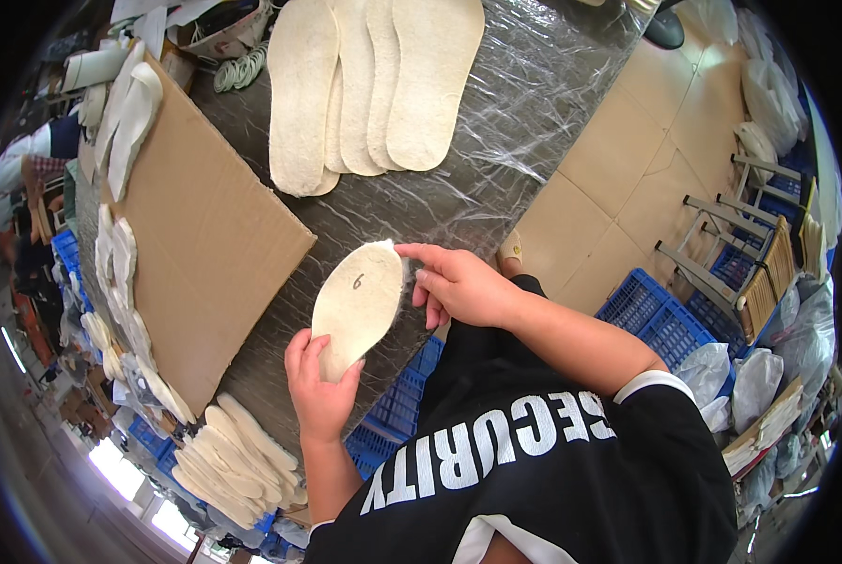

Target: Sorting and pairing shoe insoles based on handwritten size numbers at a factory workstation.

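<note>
A cream, fuzzy insole (357, 305) with a dark handwritten mark is held over the dark table. My left hand (325, 383) grips its narrow heel end, thumb and fingers on opposite edges. At the wide toe end is my right hand (454, 285), its index finger stretched out to the rim, where a bit of white fluff (387, 244) sticks up. The thumb and index finger of that hand are apart, and its other fingers are loosely bent. Farther back on the table several similar insoles (427, 89) lie overlapping in a row.
A brown cardboard sheet (204, 226) covers the table's left part. Stacked insoles (233, 461) sit at the lower left, near white pieces (125, 273) along the cardboard. Blue crates (656, 315), metal-legged stools (722, 235) and plastic bags (759, 385) stand on the right.
</note>
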The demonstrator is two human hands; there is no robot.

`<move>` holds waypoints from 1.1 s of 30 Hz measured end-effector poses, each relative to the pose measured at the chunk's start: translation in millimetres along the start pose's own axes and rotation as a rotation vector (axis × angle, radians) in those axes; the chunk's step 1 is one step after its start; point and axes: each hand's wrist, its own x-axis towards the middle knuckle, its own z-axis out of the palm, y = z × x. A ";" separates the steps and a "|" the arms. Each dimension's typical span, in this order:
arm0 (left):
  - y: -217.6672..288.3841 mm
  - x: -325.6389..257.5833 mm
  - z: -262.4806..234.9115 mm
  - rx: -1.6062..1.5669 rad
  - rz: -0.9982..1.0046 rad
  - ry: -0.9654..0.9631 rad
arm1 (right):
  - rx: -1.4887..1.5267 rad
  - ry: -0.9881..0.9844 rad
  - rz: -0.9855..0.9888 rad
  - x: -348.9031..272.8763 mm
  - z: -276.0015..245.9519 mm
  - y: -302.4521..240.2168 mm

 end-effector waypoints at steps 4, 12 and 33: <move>-0.9 0.7 1.9 -0.023 -0.028 -0.001 | -0.002 0.015 -0.002 0.2 1.2 1.1; 5.2 0.5 1.6 0.069 0.051 0.032 | -0.922 0.233 -0.422 -3.8 6.3 -17.2; -0.5 -6.6 5.0 -0.038 0.192 0.025 | -1.026 -0.273 -0.343 70.1 5.3 -82.5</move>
